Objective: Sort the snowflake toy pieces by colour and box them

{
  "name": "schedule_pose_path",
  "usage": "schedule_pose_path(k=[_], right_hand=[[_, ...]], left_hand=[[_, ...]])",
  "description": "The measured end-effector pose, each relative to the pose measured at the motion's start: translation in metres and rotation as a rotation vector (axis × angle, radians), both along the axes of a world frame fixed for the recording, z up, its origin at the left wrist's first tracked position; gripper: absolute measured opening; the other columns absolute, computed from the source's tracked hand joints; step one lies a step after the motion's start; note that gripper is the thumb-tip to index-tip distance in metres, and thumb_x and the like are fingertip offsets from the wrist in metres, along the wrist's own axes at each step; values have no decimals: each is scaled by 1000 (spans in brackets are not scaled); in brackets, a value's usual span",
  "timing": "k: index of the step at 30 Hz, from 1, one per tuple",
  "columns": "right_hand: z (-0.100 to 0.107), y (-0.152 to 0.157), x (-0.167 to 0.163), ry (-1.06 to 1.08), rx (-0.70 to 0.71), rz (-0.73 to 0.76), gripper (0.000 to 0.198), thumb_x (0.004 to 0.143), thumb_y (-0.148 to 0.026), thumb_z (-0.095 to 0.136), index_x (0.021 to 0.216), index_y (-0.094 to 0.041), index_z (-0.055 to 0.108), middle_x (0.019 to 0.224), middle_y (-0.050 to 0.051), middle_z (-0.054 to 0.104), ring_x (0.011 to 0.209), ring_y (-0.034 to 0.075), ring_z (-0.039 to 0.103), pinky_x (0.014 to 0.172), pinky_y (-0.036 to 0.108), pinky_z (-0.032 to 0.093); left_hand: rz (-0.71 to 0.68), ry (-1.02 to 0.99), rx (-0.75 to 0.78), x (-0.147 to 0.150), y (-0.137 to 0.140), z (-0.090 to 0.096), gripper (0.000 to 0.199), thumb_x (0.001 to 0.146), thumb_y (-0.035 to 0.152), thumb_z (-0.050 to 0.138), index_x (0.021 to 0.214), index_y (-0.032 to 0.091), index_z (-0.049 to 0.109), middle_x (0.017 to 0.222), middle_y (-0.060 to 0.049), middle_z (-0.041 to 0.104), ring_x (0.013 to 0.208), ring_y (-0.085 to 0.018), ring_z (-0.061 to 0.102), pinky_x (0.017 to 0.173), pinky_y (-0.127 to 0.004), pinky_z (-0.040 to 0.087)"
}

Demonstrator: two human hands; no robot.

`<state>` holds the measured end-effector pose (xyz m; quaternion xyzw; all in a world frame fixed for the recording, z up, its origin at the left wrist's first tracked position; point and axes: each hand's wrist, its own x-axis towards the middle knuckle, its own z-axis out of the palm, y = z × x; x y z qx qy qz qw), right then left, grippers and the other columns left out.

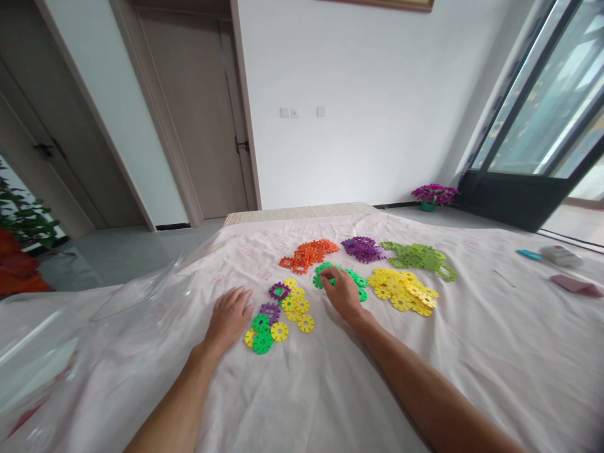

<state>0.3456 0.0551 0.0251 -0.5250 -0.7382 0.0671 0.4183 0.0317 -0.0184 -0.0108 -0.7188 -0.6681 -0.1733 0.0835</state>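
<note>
My left hand (pixel 229 316) lies flat on the cloth, its fingers stretched out, left of a small mixed group of notched plastic pieces. In that group are yellow discs (pixel 306 323), green discs (pixel 263 340) and purple square pieces (pixel 270 312), some overlapping. My right hand (pixel 340 289) is over a pile of green notched discs (pixel 357 280), partly covering it. Its fingers bend down and pinch together at the pile's left side; what is between them, if anything, is hidden.
Around the green pile lie orange pieces (pixel 311 252), purple pieces (pixel 363 249), light green pieces (pixel 418 257) and yellow discs (pixel 401 290). Clear plastic containers (pixel 136 302) stand at the left. A white object (pixel 561 256) and a pink item (pixel 576 285) lie far right on the tablecloth (pixel 495 352).
</note>
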Motion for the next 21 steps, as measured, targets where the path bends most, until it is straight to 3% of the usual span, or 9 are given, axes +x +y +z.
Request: schedule_pose_path(k=[3, 5, 10, 15, 18, 21], right_hand=[[-1, 4, 11, -91, 32, -65, 18, 91, -24, 55, 98, -23, 72, 99, 7, 71, 99, 25, 57, 89, 38, 42], [-2, 2, 10, -135, 60, -31, 19, 92, -24, 55, 98, -23, 73, 103, 8, 71, 102, 26, 55, 92, 40, 42], [-1, -10, -15, -254, 76, 269, 26, 97, -23, 51, 114, -25, 71, 118, 8, 69, 111, 24, 54, 98, 42, 42], [-2, -17, -40, -460, 51, 459, 38, 100, -22, 46, 135, -31, 60, 147, 4, 52, 138, 25, 37, 108, 45, 37], [-4, -17, -45, -518, 33, 481, 40, 100, -22, 45, 137, -31, 58, 147, 5, 52, 140, 27, 35, 110, 45, 36], [-3, -15, -45, -496, 24, 483, 36, 99, -20, 47, 130, -30, 63, 132, 5, 63, 132, 25, 44, 107, 42, 38]], left_hand=[[-1, -6, 13, 0, 1, -1, 41, 95, 31, 47, 132, 21, 61, 142, -11, 58, 135, -27, 48, 113, -43, 36], [-2, -5, 20, -1, 1, -2, 40, 95, 31, 48, 132, 23, 61, 141, -10, 59, 135, -26, 49, 113, -43, 36], [-28, 1, 11, -1, 1, -1, 40, 95, 30, 47, 132, 26, 62, 142, -9, 58, 133, -26, 50, 112, -43, 37], [-99, -12, -8, 0, 1, 0, 42, 96, 27, 43, 133, 32, 61, 143, -6, 57, 134, -25, 49, 112, -45, 36], [-123, -19, -13, 0, 2, 0, 43, 96, 25, 42, 134, 33, 61, 143, -6, 57, 134, -25, 49, 112, -44, 36], [-124, -19, -11, 0, 3, 0, 42, 96, 25, 43, 133, 32, 62, 142, -6, 58, 134, -24, 49, 112, -43, 36]])
